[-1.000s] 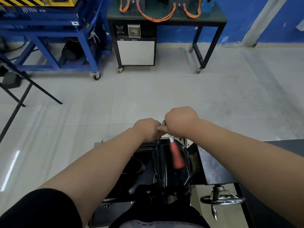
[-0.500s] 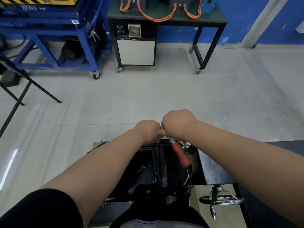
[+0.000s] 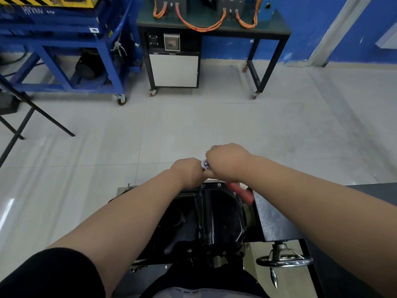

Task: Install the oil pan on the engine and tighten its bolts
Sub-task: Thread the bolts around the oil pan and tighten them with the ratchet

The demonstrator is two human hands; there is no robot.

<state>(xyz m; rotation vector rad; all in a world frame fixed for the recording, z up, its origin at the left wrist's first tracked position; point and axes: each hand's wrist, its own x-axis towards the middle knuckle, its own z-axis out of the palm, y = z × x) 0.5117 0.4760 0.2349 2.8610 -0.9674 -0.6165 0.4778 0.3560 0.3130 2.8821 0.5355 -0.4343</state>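
A blue cart (image 3: 64,50) on castors stands at the far left of the workshop floor (image 3: 193,125), beside a black bench (image 3: 268,31) strung with orange cables (image 3: 199,26). In the foreground a person in black sleeves reaches both bare arms out over an engine stand (image 3: 277,222). The left hand (image 3: 188,169) is balled at the far edge of the oil pan (image 3: 217,218) with its back to the camera, knuckles against the other hand; its fingers are curled under, and what they hold, if anything, cannot be told. Just to its right the round chrome head of a ratchet (image 3: 205,164) shows between the two hands, above the pan's far rim. The pan is glossy black pressed metal with a deep ribbed sump toward the right and a shallower shelf with a round hollow toward the left. It lies open side down, centred on the stand in front of the person. Small bolts (image 3: 219,184) dot its flange along the far edge and the far right corner. The right hand (image 3: 227,162) is clenched over the ratchet's shaft, and the tool's red grip (image 3: 242,192), blurred, runs out from under the wrist across the pan's far right corner. At the stand's near right corner a chrome handwheel (image 3: 283,260) juts out, a crank knob hanging below it.
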